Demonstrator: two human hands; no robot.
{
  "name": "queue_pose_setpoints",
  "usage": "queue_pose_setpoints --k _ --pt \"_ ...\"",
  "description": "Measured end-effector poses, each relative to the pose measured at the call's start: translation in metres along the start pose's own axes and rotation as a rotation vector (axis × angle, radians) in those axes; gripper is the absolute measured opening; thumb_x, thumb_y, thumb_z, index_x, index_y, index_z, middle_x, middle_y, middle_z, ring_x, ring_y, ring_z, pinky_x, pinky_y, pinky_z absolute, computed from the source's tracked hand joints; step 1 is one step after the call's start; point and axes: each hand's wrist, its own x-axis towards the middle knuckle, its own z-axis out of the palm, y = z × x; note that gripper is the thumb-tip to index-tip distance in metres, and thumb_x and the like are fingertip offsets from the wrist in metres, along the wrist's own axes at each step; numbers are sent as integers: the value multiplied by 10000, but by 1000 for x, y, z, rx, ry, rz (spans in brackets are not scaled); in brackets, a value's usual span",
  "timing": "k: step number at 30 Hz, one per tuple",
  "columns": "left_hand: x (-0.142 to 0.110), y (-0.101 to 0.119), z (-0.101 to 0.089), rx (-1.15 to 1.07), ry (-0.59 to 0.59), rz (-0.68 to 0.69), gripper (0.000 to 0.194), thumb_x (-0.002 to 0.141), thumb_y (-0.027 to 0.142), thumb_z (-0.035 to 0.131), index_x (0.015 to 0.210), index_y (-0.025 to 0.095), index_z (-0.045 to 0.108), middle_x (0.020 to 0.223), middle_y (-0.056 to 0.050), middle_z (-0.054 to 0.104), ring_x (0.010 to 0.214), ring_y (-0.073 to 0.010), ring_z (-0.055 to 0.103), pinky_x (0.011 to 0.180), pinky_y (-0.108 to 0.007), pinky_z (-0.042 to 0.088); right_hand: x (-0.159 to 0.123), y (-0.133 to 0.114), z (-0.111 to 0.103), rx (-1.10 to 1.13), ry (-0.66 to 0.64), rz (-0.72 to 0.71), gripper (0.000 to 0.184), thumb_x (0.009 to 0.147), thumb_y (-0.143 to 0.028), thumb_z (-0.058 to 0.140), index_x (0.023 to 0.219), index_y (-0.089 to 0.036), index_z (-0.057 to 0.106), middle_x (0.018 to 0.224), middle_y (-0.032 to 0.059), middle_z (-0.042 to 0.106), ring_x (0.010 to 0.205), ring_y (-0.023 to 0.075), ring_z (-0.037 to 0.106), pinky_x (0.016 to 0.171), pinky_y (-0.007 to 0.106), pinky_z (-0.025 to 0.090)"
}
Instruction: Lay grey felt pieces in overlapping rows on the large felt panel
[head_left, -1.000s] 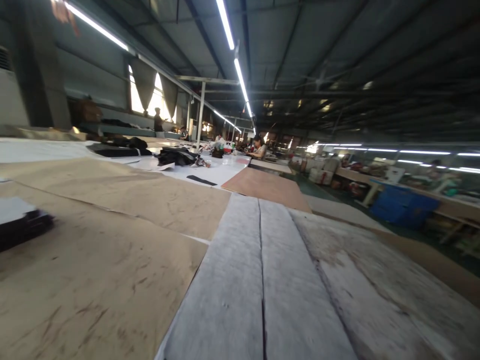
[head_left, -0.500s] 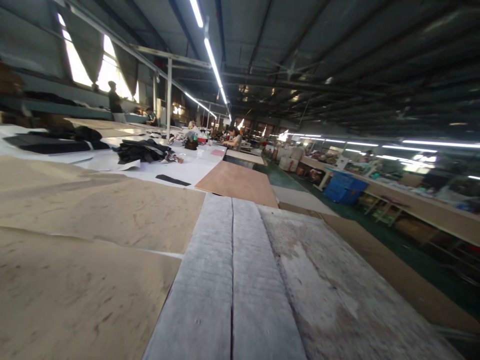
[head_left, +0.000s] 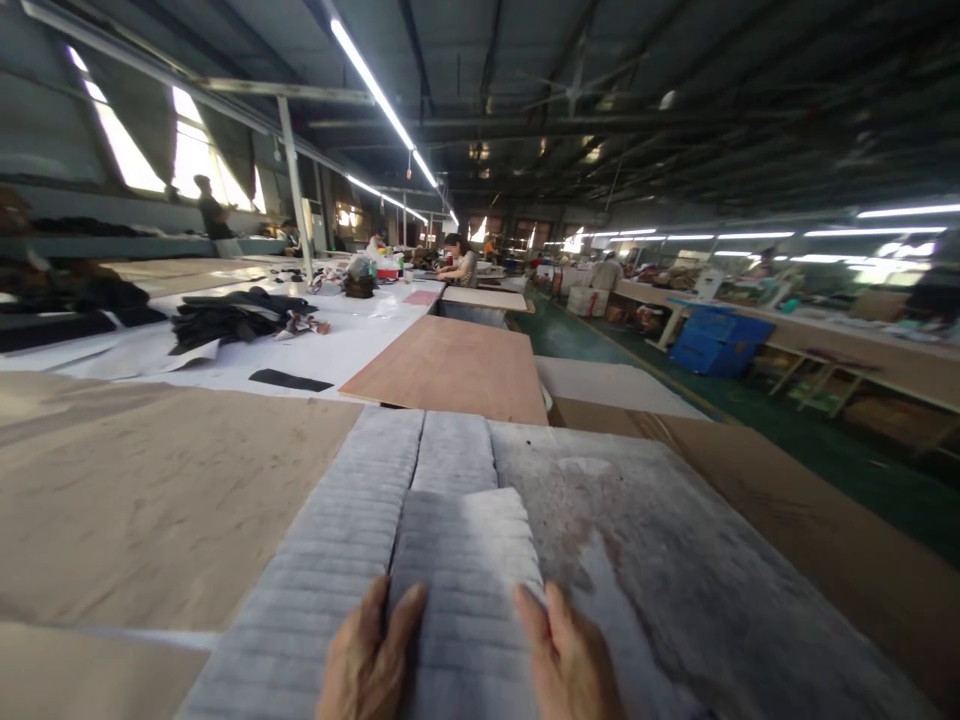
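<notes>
Grey padded, quilted-looking strips [head_left: 315, 590] lie lengthwise in front of me, side by side. Between my hands is one ribbed grey padded strip [head_left: 465, 570], its far end resting over the strip beneath. My left hand [head_left: 371, 650] pinches its left edge, thumb on top and fingers down at the seam beside the neighbouring strip. On the opposite edge, my right hand [head_left: 566, 655] grips with thumb and forefinger. The near end of the held strip runs out of view at the bottom.
Brown paper sheets [head_left: 150, 500] cover the table at left; a stained grey board [head_left: 637, 520] is at right. Beyond are a brown panel [head_left: 457, 365], black fabric pieces [head_left: 232, 315] and blue boxes [head_left: 716, 340]. Co-workers [head_left: 457, 262] are farther back.
Both my hands have come into view at the bottom, holding the edges of a padded strip, which now overlaps the strip below. The camera view has shifted slightly.
</notes>
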Motion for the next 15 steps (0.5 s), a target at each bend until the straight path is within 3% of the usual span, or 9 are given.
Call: queue_pose_setpoints --k 2,7,11,15 --pt "31 32 40 -77 -78 66 343 812 480 354 782 193 539 760 -32 626 752 -182 574 665 -261 423 41 31 -4 -45 -49 66 463 874 -462 241 658 -186 544 498 57 578 454 167 540 441 238 351" --pt "91 83 117 -22 -122 99 301 830 391 389 610 191 435 570 22 487 586 -121 478 548 -231 317 124 92 -5 -112 -109 148 325 845 -380 323 627 -199 483 488 28 536 486 153 512 479 231 322" --pt "125 106 151 33 -153 97 282 850 337 397 633 175 475 588 25 486 620 -116 494 558 -229 324 172 121 3 -159 -139 172 274 845 -353 374 658 -194 495 516 19 534 534 154 514 507 230 294" --pt "150 124 168 116 -190 80 263 856 357 440 767 133 547 705 3 552 687 -118 536 647 -273 426 206 136 11 -202 -156 184 270 851 -358 388 727 -173 540 588 40 566 600 165 533 546 234 298"
